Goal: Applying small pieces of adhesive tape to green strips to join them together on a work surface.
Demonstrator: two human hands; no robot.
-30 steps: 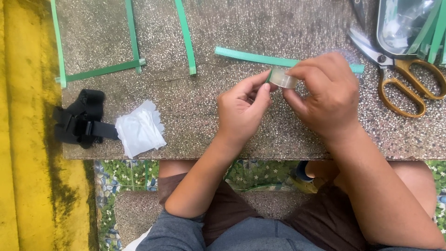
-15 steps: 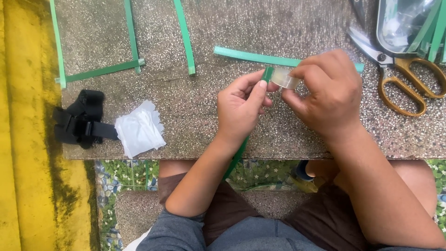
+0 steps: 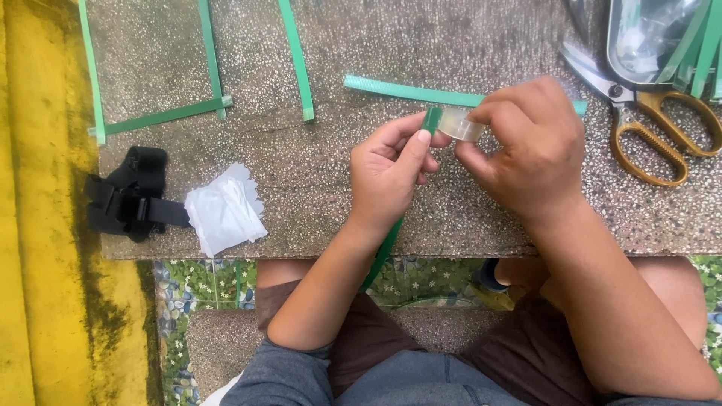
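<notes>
Head view: the speckled stone counter ends at a straight front edge just below both wrists. Open surface lies between the white plastic bag and the left hand. Right hand fingers are closed around a clear tape roll; left fingers pinch a green strip touching it. Scissors lie right, near the edge.

Bare forearms, grey-blue shirt, dark brown shorts.
</notes>
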